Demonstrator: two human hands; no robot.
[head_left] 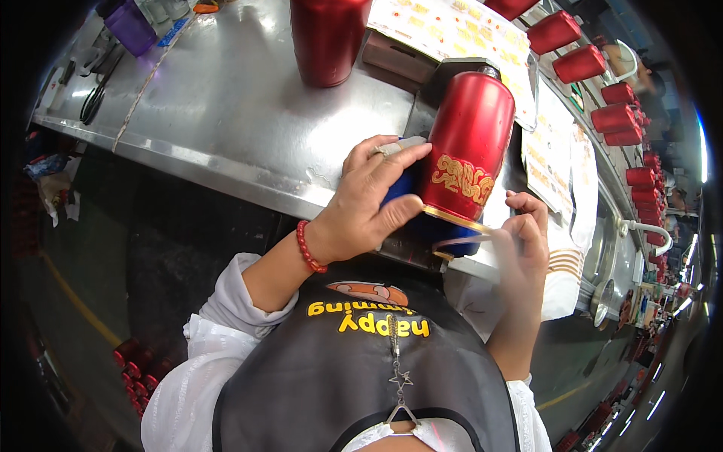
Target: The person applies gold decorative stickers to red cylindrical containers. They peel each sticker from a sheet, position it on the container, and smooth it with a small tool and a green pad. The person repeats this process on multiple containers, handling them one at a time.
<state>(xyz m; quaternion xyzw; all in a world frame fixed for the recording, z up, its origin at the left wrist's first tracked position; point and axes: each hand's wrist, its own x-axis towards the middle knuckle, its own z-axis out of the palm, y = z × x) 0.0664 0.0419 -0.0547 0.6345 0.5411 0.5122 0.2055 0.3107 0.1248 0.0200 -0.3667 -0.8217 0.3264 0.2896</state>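
A glossy red bottle lies tilted in a dark blue cradle, its neck pointing away from me. An ornate gold pattern decorates its side near the base, and a gold band edges the bottom. My left hand steadies the bottle from the left, index finger along its side and thumb at the gold edge; one finger is wrapped in pale tape. My right hand, partly blurred, is closed beside the base. From its fingers a thin pale strip reaches under the bottom; its exact kind is unclear.
Another red bottle stands on the metal worktop. Printed sheets lie beyond the cradle. A purple cup and black scissors are at far left. Several red bottles line a rack at right.
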